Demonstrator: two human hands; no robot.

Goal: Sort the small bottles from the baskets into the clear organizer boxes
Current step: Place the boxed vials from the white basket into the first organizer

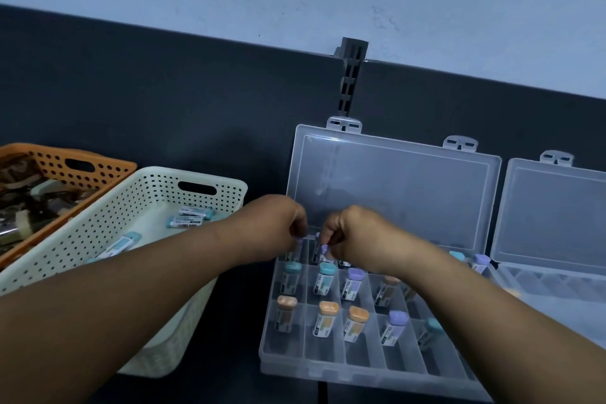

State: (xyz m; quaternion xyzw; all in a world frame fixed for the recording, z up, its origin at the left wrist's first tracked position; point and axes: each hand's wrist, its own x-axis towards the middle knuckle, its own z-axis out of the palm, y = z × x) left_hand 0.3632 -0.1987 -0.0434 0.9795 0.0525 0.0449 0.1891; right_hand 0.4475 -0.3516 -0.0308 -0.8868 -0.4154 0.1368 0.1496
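The left hand (275, 223) pinches a purple bottle (299, 241) and the right hand (355, 236) a second purple bottle (324, 249), both over the organizer box (360, 374) — back row, neighbouring slots. Each is best lowered upright, cap up, into its own slot before the fingers release — spare bottles (183, 222) lie in the white basket (183, 172).

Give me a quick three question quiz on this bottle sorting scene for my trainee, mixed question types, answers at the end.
1. Multiple choice: the bottles lying in the cream basket have caps of which colour? A orange, B teal, C purple.
2. True or false: the left hand and the right hand are both reaching into the cream basket.
3. Fill in: the lid of the near organizer box stands ___.
Key: 1 B. 2 False: both hands are at the box's back row, and each pinches a purple-capped bottle. 3 open.
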